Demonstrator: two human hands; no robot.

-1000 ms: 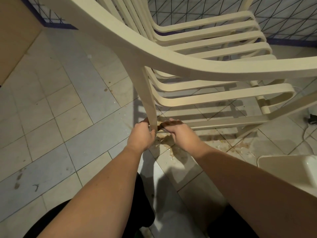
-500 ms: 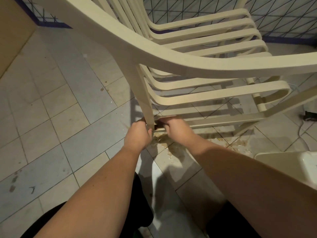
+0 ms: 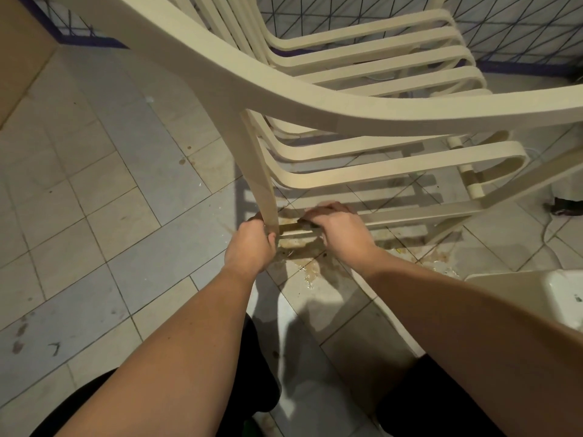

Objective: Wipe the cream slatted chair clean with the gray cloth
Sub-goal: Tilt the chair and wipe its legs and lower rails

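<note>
The cream slatted chair [image 3: 315, 99] fills the upper half of the view, its armrest curving across above my hands. My left hand [image 3: 250, 244] grips the foot of the chair's front leg [image 3: 262, 184], fingers wrapped round it. Just to the right, my right hand [image 3: 342, 230] presses down on the low crossbar [image 3: 410, 216] beside the leg. Its fingers curl over the gray cloth [image 3: 305, 221], of which only a dark sliver shows under the fingertips.
A brownish wet puddle [image 3: 310, 269] spreads over the floor tiles under the crossbar. A white basin [image 3: 561, 294] stands at the right edge. A dark small object [image 3: 564, 206] with a cable lies further right. Mesh fencing [image 3: 504, 23] runs behind the chair.
My right hand has slid a little to the right along the crossbar, away from the leg. My left hand keeps its grip on the leg.
</note>
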